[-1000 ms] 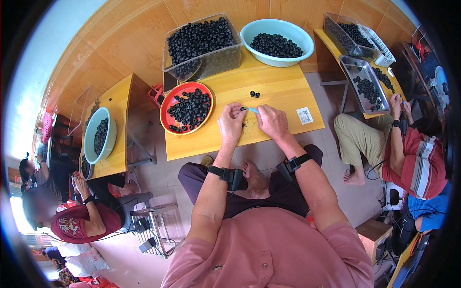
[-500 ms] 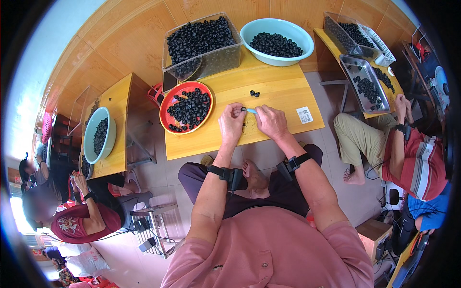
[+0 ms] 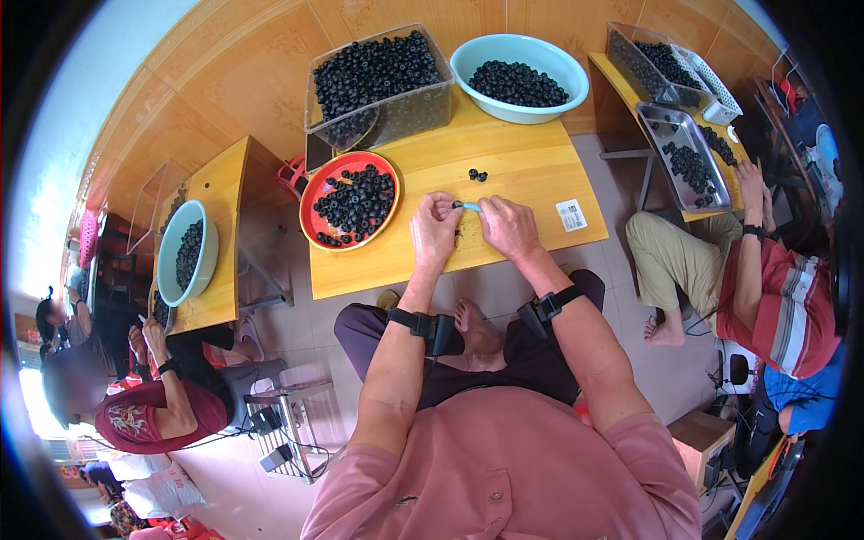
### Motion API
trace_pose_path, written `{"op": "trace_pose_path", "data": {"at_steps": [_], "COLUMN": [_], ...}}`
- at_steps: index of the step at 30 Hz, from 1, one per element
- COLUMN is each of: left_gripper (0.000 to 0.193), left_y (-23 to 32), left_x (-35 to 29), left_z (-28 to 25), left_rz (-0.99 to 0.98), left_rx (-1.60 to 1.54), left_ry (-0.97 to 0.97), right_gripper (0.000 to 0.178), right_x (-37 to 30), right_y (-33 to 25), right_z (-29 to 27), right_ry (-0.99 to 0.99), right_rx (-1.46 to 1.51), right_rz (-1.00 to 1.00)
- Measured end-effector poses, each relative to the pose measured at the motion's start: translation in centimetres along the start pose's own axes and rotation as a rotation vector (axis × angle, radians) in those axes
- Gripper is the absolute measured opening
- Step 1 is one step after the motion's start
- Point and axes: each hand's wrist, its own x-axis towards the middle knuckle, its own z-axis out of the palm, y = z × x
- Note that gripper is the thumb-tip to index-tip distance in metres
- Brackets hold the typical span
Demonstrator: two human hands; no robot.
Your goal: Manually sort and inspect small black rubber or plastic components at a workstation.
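Over the near part of the wooden table point(image 3: 540, 175), my left hand point(image 3: 434, 229) pinches a small black round part point(image 3: 457, 205). My right hand point(image 3: 509, 228) is closed round a slim light-blue tool point(image 3: 472, 207), its tip at the black part. Dark scraps point(image 3: 458, 236) lie on the wood below my hands. A few loose black parts point(image 3: 477, 175) sit just beyond them. Left of my left hand stands a red round tray point(image 3: 312, 205) with a yellow rim, holding many black parts with holes.
A clear plastic bin point(image 3: 409, 117) heaped with black parts and a light-blue basin point(image 3: 520, 114) stand at the table's back. A white label point(image 3: 571, 215) is at the right. People work at side tables, one with a metal tray point(image 3: 715, 171), another beside a pale basin point(image 3: 209, 236).
My hands stay almost in place, with only a slight shift of the fingers and tool. The person at right has moved their hands up toward the side table's edge.
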Motion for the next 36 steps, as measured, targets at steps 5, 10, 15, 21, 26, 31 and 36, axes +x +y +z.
{"op": "trace_pose_path", "data": {"at_steps": [5, 10, 15, 21, 26, 31, 36], "left_gripper": [0.027, 0.025, 0.021, 0.015, 0.027, 0.031, 0.031], "left_y": [-0.3, 0.0, -0.2, -0.4, 3.1, 4.2, 2.9], "left_x": [0.0, 0.0, -0.3, 0.6, 2.9, 4.9, 5.5], "left_z": [0.0, -0.3, -0.5, -3.8, -7.9, -4.5, 1.5], "left_rz": [-0.030, 0.013, 0.078, 0.265, 0.428, 0.522, 0.570], "left_rx": [-0.053, -0.029, 0.067, 0.171, 0.536, 0.573, 0.610], "left_ry": [0.014, 0.038, 0.095, 0.208, 0.414, -0.127, -0.365], "right_gripper": [0.006, 0.005, 0.005, 0.007, 0.008, 0.010, 0.012], "right_x": [0.1, 0.2, 0.2, 0.1, 0.5, 1.0, 0.5], "right_y": [0.5, 0.5, 0.2, 0.5, 1.5, 1.3, 1.5], "right_z": [0.3, 0.6, 0.5, 0.0, 0.4, 0.1, 0.1], "right_ry": [-0.013, -0.026, 0.020, -0.027, 0.233, 0.348, 0.352], "right_rx": [-0.071, -0.061, -0.075, -0.059, 0.048, 0.092, 0.053], "right_rz": [0.123, 0.111, 0.109, 0.189, 0.389, 0.461, 0.473]}}
